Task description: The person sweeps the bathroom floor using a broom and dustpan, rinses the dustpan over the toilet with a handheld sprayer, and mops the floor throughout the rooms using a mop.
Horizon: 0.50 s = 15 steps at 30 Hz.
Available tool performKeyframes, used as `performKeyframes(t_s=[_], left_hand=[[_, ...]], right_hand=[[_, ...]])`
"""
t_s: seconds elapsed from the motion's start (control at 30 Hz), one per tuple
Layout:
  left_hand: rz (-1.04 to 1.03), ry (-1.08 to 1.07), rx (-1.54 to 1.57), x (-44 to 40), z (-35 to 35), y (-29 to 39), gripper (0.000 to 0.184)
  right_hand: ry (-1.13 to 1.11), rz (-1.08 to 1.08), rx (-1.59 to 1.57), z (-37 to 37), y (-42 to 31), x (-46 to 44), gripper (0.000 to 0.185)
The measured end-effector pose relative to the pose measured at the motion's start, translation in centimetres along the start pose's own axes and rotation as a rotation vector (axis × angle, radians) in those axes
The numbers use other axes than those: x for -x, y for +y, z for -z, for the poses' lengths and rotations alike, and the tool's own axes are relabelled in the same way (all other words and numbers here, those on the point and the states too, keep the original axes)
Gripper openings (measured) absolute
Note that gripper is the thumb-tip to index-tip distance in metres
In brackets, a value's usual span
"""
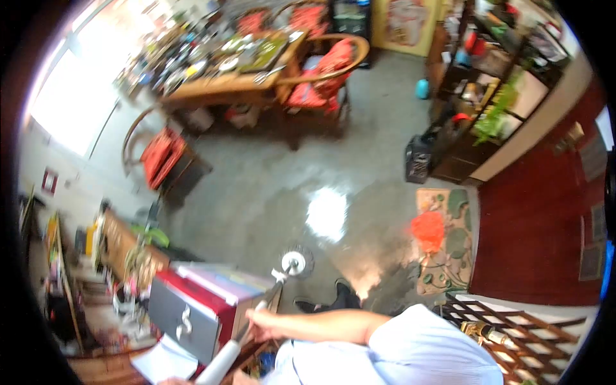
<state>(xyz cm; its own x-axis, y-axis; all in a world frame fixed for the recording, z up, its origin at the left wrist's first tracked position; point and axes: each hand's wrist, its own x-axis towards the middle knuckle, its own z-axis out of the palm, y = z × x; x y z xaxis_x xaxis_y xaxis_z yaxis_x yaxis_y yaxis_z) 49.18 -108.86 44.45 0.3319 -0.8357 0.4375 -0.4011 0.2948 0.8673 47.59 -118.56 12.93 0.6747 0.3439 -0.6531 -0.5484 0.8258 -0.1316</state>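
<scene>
A mop (262, 307) with a pale round head stands at a slant, its head on the wet grey floor near my shoes. My right hand (261, 325) is closed around the middle of its handle. At the bottom edge, my left hand (242, 378) is mostly cut off; skin shows on both sides of the thick white upper grip, and the hand appears wrapped around it. Just left of the handle are a dark grey and red box (186, 314) and some white papers (165, 360).
A cluttered wooden table (221, 86) with red-cushioned chairs (324, 77) stands ahead. Another chair (160, 157) is at left. Shelves (481, 96), a black box-shaped object (418, 158), a patterned mat (457, 240) with an orange-red item (428, 231), and a red-brown door (539, 224) line the right.
</scene>
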Motion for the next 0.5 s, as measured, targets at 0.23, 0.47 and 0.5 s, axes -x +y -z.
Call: performKeyframes(t_s=[0.23,0.47,0.5], left_hand=[[-0.012,0.19,-0.06,0.8,-2.6,-0.1,0.008],[0.069,0.484,-0.097,4.8,-3.0,-4.9,0.024],[0.023,0.46,-0.201,6.2,-2.0,-6.9,0.032]], right_hand=[[0.127,0.099,0.113,-0.4,-1.0,-1.7,0.015],[0.372,0.244,0.172,0.7,-5.6,-6.3,0.014],[0.396,0.269,0.091,0.8,-6.4,-6.8,0.013]])
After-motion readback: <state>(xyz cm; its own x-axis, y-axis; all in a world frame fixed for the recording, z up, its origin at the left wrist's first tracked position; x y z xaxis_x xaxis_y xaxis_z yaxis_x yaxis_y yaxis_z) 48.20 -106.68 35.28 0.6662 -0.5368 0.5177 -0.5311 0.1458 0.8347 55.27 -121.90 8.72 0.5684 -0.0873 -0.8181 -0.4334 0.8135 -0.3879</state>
